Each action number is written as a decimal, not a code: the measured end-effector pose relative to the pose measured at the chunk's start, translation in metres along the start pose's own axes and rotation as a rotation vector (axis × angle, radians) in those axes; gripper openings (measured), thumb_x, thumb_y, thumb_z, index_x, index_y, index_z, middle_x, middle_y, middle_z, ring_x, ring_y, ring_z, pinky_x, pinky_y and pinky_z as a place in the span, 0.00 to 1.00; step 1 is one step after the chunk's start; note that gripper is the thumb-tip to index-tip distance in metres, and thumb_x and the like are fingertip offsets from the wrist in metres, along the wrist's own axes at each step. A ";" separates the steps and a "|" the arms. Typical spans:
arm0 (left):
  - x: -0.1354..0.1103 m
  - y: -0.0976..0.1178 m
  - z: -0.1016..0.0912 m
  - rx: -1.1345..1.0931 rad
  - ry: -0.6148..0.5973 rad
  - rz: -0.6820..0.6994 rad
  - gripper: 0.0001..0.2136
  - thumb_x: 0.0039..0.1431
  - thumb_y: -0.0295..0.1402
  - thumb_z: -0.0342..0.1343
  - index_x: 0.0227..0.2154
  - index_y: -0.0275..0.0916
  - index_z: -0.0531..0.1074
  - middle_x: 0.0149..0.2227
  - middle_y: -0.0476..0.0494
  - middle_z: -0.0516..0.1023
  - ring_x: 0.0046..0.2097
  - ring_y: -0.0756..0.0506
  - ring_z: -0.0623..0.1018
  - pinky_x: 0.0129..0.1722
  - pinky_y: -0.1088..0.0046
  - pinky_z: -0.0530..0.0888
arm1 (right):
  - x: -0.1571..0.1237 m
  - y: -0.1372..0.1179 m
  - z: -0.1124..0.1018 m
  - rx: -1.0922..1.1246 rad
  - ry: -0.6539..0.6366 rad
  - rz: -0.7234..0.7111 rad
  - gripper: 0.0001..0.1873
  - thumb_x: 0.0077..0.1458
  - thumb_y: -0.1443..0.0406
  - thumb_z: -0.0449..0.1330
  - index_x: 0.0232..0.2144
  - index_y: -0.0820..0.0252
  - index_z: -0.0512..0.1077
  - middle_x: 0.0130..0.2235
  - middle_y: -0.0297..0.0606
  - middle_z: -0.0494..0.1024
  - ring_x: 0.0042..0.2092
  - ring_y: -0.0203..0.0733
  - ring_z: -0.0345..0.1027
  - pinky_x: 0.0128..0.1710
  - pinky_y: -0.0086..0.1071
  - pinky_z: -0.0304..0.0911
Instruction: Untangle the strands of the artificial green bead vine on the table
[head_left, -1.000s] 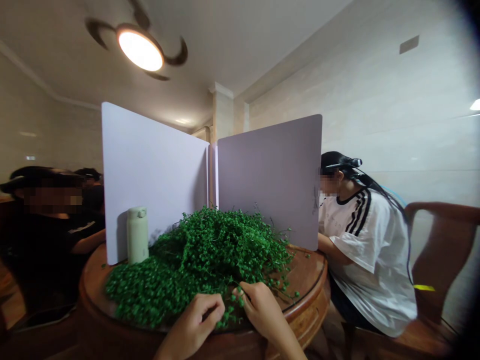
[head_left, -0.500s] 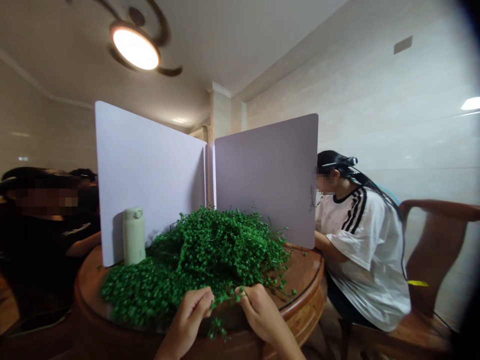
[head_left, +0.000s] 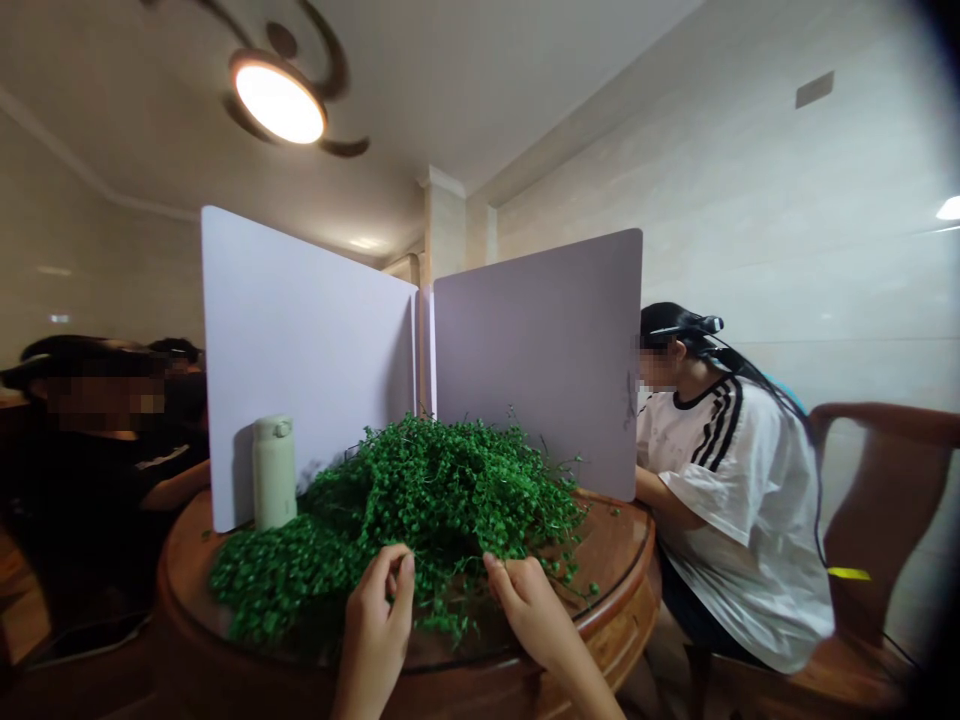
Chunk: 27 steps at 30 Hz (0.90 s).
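Plainly, we held our left hand (head_left: 377, 600) and right hand (head_left: 527, 598) curled beside the green plants (head_left: 465, 480) on the tabletop (head_left: 613, 535); whether either pinched any, we couldn't tell.

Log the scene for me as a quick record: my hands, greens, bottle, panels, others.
Left hand: curled, before greens; grip unclear
Right hand: fingertips by greens; grip unclear
Greens: heaped on table
Bottle: upright, before left panel
Right panel: upright behind greens
Others: near person at left, black top; person at right, white top
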<state>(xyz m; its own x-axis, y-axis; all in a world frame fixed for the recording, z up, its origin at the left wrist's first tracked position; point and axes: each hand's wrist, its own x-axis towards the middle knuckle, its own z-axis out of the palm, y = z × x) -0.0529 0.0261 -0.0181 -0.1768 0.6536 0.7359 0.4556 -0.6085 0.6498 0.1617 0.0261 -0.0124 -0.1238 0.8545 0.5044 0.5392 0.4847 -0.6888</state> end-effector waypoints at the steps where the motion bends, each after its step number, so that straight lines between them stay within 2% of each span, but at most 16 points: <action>1: 0.000 -0.003 0.001 0.021 0.027 0.018 0.20 0.66 0.52 0.51 0.38 0.41 0.76 0.35 0.44 0.79 0.35 0.44 0.78 0.38 0.69 0.73 | 0.000 0.001 0.000 -0.004 0.001 -0.003 0.37 0.66 0.38 0.38 0.18 0.58 0.52 0.21 0.30 0.51 0.26 0.33 0.45 0.30 0.34 0.41; 3: 0.001 -0.010 0.002 0.060 0.085 0.056 0.18 0.66 0.50 0.51 0.40 0.41 0.76 0.40 0.41 0.80 0.41 0.42 0.79 0.42 0.66 0.75 | -0.001 0.003 0.001 -0.013 0.005 -0.010 0.37 0.66 0.38 0.38 0.18 0.58 0.51 0.21 0.30 0.50 0.26 0.33 0.45 0.30 0.34 0.40; 6: 0.003 -0.022 0.004 0.144 0.161 0.128 0.16 0.67 0.47 0.50 0.43 0.40 0.76 0.40 0.40 0.78 0.42 0.40 0.78 0.45 0.62 0.75 | -0.003 0.003 0.001 -0.042 -0.001 -0.008 0.37 0.67 0.38 0.37 0.18 0.58 0.50 0.21 0.30 0.50 0.26 0.34 0.46 0.30 0.34 0.40; 10: 0.005 -0.033 0.005 0.290 0.203 0.225 0.18 0.69 0.40 0.47 0.55 0.41 0.73 0.49 0.36 0.74 0.51 0.38 0.75 0.52 0.56 0.73 | -0.007 -0.005 -0.005 -0.111 -0.102 -0.089 0.31 0.72 0.47 0.38 0.23 0.59 0.56 0.25 0.31 0.58 0.29 0.35 0.52 0.32 0.34 0.44; 14: 0.002 -0.027 0.004 0.275 0.241 0.233 0.19 0.71 0.38 0.44 0.60 0.42 0.69 0.54 0.36 0.70 0.57 0.37 0.71 0.56 0.54 0.70 | -0.014 -0.021 -0.014 -0.237 -0.200 -0.162 0.25 0.74 0.54 0.37 0.31 0.58 0.64 0.28 0.32 0.66 0.31 0.37 0.60 0.35 0.32 0.50; 17: -0.002 -0.013 0.002 0.242 0.232 0.237 0.18 0.72 0.40 0.45 0.57 0.44 0.72 0.53 0.39 0.71 0.57 0.38 0.71 0.56 0.55 0.68 | -0.014 -0.027 -0.016 -0.369 -0.223 -0.199 0.17 0.71 0.63 0.43 0.42 0.59 0.72 0.40 0.39 0.74 0.40 0.41 0.69 0.42 0.32 0.59; 18: -0.003 -0.008 0.001 0.250 0.231 0.244 0.17 0.71 0.40 0.46 0.55 0.45 0.73 0.52 0.39 0.71 0.56 0.38 0.71 0.55 0.56 0.68 | -0.013 -0.027 -0.016 -0.413 -0.217 -0.207 0.17 0.68 0.68 0.45 0.49 0.59 0.73 0.46 0.42 0.75 0.45 0.44 0.71 0.46 0.33 0.61; 21: -0.005 0.002 0.001 0.297 0.220 0.294 0.14 0.70 0.40 0.49 0.51 0.45 0.76 0.50 0.40 0.73 0.52 0.39 0.73 0.52 0.58 0.68 | -0.008 -0.019 -0.013 -0.489 -0.152 -0.194 0.36 0.56 0.80 0.44 0.64 0.59 0.68 0.54 0.48 0.73 0.54 0.48 0.69 0.56 0.38 0.62; 24: -0.007 0.008 0.002 0.349 0.194 0.375 0.12 0.69 0.35 0.51 0.50 0.47 0.77 0.49 0.41 0.75 0.50 0.39 0.74 0.48 0.62 0.67 | -0.006 -0.008 -0.010 -0.382 -0.119 -0.186 0.45 0.49 0.83 0.42 0.65 0.58 0.67 0.51 0.46 0.77 0.53 0.44 0.71 0.57 0.36 0.64; 27: -0.010 0.009 0.004 0.394 0.220 0.433 0.11 0.68 0.34 0.52 0.49 0.48 0.77 0.50 0.42 0.76 0.50 0.40 0.74 0.49 0.62 0.66 | -0.009 -0.003 -0.009 -0.189 -0.081 -0.228 0.39 0.53 0.80 0.42 0.62 0.57 0.69 0.53 0.45 0.77 0.55 0.42 0.71 0.57 0.35 0.64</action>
<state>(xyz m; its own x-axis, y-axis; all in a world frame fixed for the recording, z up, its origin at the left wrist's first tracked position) -0.0434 0.0160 -0.0202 -0.0601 0.2516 0.9660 0.8065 -0.5580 0.1955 0.1682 0.0153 -0.0101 -0.3214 0.7436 0.5863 0.6342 0.6288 -0.4498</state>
